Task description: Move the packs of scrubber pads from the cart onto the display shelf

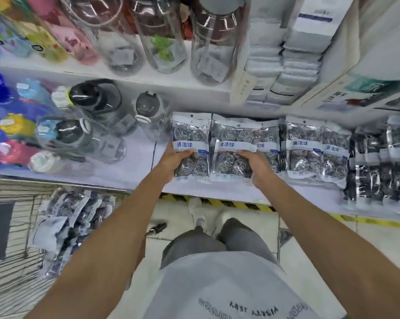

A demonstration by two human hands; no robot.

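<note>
On your far left, the wire cart holds a heap of scrubber packs not yet moved. Above it, water bottles stand on the left part of the display shelf, just beside the spot where you are working. Your left hand grips the left pack by its lower left edge, thumb on the front over the printed label and the other fingers tucked behind, out of sight. Touching that pack's right edge, the right pack is held by your right hand, thumb curled onto its front and the fingers hidden behind it. Both packs stand upright at the shelf's front, with another pack partly hidden behind the right one. Further right, shelved packs stand in a row, then darker packs at the far end. Stacked white towels fill the shelf above.
</note>
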